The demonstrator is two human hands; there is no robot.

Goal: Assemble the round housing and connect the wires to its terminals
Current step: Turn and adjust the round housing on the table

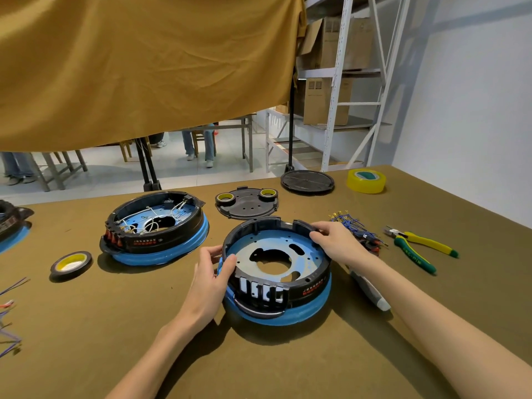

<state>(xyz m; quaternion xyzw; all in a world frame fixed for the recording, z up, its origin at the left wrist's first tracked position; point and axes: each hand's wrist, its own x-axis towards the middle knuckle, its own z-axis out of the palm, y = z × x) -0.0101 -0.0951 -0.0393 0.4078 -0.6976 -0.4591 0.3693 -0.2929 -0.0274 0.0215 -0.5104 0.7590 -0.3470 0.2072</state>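
A round black housing [305, 286] with a blue base ring and a blue inner plate sits on the table in front of me, with no wires inside it. My left hand [211, 279] grips its left rim, thumb over the edge. My right hand [336, 240] grips the far right rim. A bundle of blue wires with metal terminals [349, 223] lies just right of the housing, partly behind my right hand.
A second housing [161, 234], wired inside, stands to the left. Black tape rolls [72, 263], a black plate with two rolls [247, 204], a round lid [307, 182], yellow tape [366, 181], green-yellow pliers [417, 246] and a grey-white tool [371, 292] lie around. More wires [8, 312] at the left edge.
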